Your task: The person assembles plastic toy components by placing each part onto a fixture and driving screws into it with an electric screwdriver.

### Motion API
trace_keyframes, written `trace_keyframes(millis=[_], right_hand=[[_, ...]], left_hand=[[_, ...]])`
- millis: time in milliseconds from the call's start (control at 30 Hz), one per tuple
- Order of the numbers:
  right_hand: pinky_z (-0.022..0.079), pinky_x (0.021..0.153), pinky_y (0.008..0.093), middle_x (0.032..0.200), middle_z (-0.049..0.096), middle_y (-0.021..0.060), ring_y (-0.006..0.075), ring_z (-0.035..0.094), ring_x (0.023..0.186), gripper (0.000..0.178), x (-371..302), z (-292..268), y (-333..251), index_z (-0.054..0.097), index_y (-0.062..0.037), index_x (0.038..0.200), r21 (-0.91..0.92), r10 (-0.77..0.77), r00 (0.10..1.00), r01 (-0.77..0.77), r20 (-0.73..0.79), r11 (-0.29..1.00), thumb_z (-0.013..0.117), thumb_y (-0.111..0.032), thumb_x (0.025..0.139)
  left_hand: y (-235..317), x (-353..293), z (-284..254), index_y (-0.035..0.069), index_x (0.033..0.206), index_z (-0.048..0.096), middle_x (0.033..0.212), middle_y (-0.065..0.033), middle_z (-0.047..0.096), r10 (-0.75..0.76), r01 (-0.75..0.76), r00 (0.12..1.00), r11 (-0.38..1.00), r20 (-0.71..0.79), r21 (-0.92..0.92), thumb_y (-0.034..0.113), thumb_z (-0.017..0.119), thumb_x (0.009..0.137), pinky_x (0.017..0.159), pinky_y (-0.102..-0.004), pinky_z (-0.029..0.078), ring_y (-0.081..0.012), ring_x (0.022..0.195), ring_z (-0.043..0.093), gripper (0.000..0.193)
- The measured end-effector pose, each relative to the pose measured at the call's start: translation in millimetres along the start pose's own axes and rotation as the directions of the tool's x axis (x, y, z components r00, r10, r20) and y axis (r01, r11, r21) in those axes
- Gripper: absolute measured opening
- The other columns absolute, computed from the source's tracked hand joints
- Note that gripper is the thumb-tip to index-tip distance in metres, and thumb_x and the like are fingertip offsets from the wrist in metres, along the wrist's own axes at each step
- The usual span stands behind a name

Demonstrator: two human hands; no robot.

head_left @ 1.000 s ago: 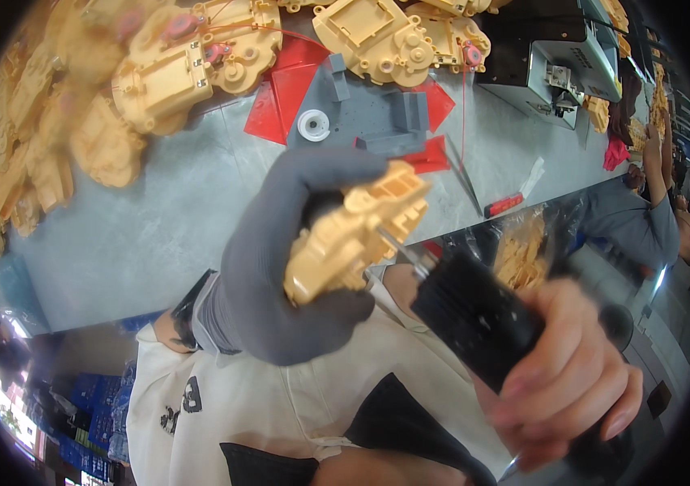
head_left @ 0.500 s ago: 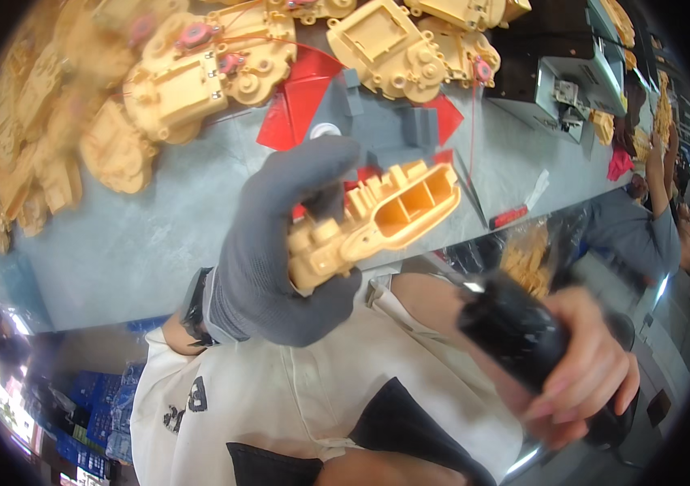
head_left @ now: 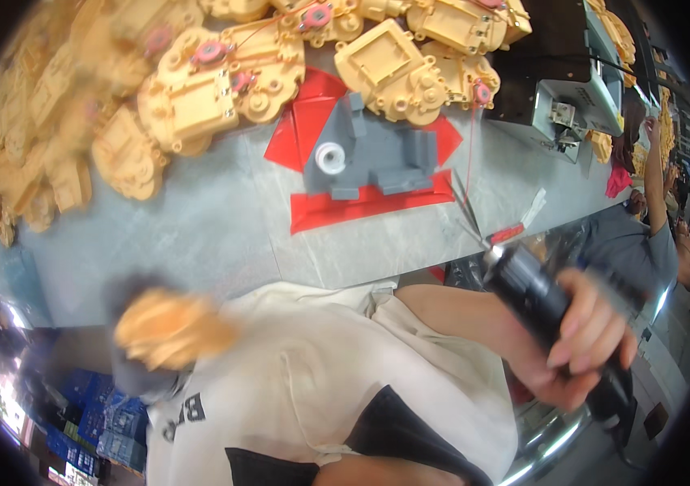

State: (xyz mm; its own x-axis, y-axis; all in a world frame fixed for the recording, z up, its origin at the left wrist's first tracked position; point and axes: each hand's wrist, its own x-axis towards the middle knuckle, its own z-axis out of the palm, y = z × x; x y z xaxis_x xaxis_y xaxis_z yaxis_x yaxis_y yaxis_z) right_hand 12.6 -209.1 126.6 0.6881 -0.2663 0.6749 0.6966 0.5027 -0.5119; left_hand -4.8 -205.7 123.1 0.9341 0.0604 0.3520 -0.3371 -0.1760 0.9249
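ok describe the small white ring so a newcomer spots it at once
On the pale grey tabletop, find the red sheeting. It borders a darker grey fixture, with the white ring near its left end. Round and white, it stands out against that grey and the yellow housings beyond.

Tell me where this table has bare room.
The widest bare patch of grey table lies left of the grey fixture, between yellow housings and the near edge; a narrower one, between the red strip and that edge. Housings crowd the far side; a slim metal tool lies right of the fixture.
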Motion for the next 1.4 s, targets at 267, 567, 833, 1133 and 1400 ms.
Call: trace_keyframes(millis=[267, 567, 833, 1133, 1400], right_hand=[[0.038, 0.063, 0.0316, 0.072, 0.046, 0.0027, 0.0135, 0.047, 0.057, 0.037, -6.4, -38.7, -1.9, 0.043, -0.0029, 0.114, -0.032, 0.159, 0.982, -0.163, -0.103, 0.986, 0.055, -0.013, 0.08], [0.038, 0.062, 0.0325, 0.071, 0.045, 0.0032, 0.015, 0.046, 0.056, 0.038, -13.9, -47.7, -15.6, 0.044, -0.0035, 0.116, -0.093, 0.098, 0.959, -0.126, -0.265, 0.988, 0.049, -0.011, 0.079], [0.037, 0.061, 0.0309, 0.069, 0.044, 0.0047, 0.0155, 0.045, 0.053, 0.041, -19.8, -48.3, -40.9, 0.04, -0.0003, 0.119, -0.196, -0.006, 0.975, -0.039, -0.223, 0.98, 0.047, -0.008, 0.079], [0.036, 0.056, 0.0287, 0.068, 0.044, 0.0049, 0.0145, 0.043, 0.05, 0.037, -19.9, -61.0, -44.4, 0.043, -0.001, 0.113, -0.215, -0.013, 0.944, -0.062, -0.33, 0.975, 0.047, -0.006, 0.077], [0.036, 0.055, 0.029, 0.067, 0.044, 0.0051, 0.0151, 0.043, 0.051, 0.039, -24.0, -66.1, -52.8, 0.04, -0.0013, 0.115, -0.21, -0.029, 0.939, -0.047, -0.344, 0.977, 0.048, -0.006, 0.077]], left_hand=[[-77.5, -49.2, -336.2, -0.002, 0.118, 0.046, 0.107, -0.0157, 0.053, 0.082, -0.064, 0.992, 0.981, -0.094, 0.181, -0.004, 0.058, 0.061, 0.081, -0.0349, 0.043, -0.0267, 0.092, 0.053, 0.058], [-50.0, -22.1, -309.6, -0.005, 0.119, 0.045, 0.115, -0.0181, 0.053, 0.194, -0.071, 0.948, 0.902, -0.252, 0.426, -0.007, 0.056, 0.064, 0.093, -0.0382, 0.04, -0.028, 0.106, 0.052, 0.056], [-97.6, 82.4, -104.4, 0.004, 0.097, 0.052, 0.076, -0.0113, 0.058, -0.435, -0.225, 0.84, 0.262, 0.323, 0.939, 0.065, 0.057, 0.072, 0.053, -0.0361, 0.048, -0.0248, 0.065, 0.061, 0.066], [-101.6, 92.3, -83.3, 0.007, 0.104, 0.05, 0.09, -0.0143, 0.056, -0.513, -0.229, 0.809, 0.176, 0.287, 0.958, 0.046, 0.059, 0.078, 0.06, -0.0439, 0.052, -0.031, 0.079, 0.063, 0.047], [-104.3, 93.7, -106.1, 0.011, 0.106, 0.053, 0.098, -0.0164, 0.055, -0.491, -0.264, 0.807, 0.198, 0.328, 0.944, 0.027, 0.065, 0.074, 0.072, -0.0464, 0.051, -0.0349, 0.096, 0.059, 0.037]])
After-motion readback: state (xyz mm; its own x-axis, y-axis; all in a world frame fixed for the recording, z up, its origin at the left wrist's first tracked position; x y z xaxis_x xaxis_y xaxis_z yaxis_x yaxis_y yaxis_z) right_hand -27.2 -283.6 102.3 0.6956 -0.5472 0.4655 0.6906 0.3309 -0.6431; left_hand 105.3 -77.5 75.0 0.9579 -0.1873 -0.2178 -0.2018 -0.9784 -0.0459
